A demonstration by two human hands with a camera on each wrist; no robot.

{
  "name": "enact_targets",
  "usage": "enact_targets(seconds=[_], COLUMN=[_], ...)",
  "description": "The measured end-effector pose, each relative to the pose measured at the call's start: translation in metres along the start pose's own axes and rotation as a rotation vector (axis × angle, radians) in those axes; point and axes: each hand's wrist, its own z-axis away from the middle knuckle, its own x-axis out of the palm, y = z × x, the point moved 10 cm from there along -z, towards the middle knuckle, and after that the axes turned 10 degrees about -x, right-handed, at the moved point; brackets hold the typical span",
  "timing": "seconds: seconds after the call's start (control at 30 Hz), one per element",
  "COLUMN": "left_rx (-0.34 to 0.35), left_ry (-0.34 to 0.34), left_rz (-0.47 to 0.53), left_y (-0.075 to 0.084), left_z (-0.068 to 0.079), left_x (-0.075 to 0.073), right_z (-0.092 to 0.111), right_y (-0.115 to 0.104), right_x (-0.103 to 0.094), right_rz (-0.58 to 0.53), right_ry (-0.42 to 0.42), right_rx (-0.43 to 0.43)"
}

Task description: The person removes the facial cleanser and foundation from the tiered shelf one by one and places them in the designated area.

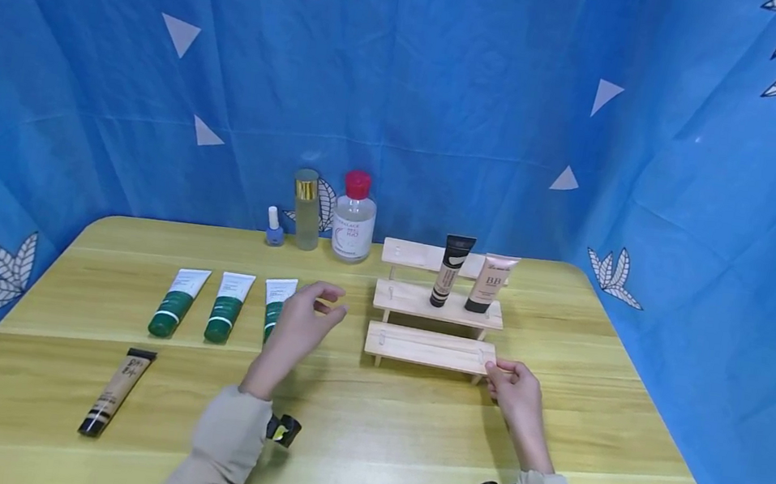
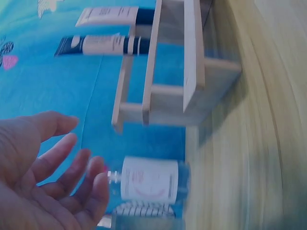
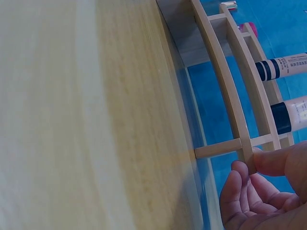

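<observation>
My right hand (image 1: 516, 390) pinches the right end of the lowest step of a three-step wooden stand (image 1: 429, 348), thumb on top and fingers beneath in the right wrist view. On the middle step a black-capped tube (image 1: 453, 271) and a pink BB cream tube (image 1: 491, 283) stand upright side by side. To the left of the stand, my left hand (image 1: 304, 321) hovers over the table with loosely bent fingers and nothing in them. It partly hides the nearest green-and-white tube (image 1: 280, 293).
Two more green-and-white tubes (image 1: 229, 308) lie to the left, with a beige tube (image 1: 116, 394) nearer the front. Along the back edge stand a nail polish bottle (image 1: 275, 229), a gold-capped bottle (image 1: 306, 211) and a red-capped bottle (image 1: 354, 221). Blue cloth (image 1: 450, 103) hangs behind the table.
</observation>
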Motion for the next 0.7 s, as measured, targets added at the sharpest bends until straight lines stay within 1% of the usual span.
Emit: enact_targets(seconds=[0.17,0.3,0.47,0.57,0.7], left_rx=[0.037,0.086,0.158,0.17,0.154], left_ry=[0.025,0.015,0.004,-0.004,-0.028], left_rz=[0.035,0.063,0.061,0.042,0.007], left_y=[0.016,0.026,0.041,0.048,0.053], left_z=[-0.003,-0.007,-0.01,-0.014,-0.02], left_x=[0.017,0.034,0.054,0.065,0.08], right_z=[0.0,0.001,0.002,0.002,0.0], right_y=[0.001,0.001,0.001,0.0,0.0], right_x=[0.001,0.001,0.002,0.001,0.0], right_rz=[0.001,0.005,-0.001,-0.007,-0.007], right_ry=[0.002,-0.006,-0.012,-0.007,0.0], right_rx=[0.002,0.009,0.007,0.001,-0.006])
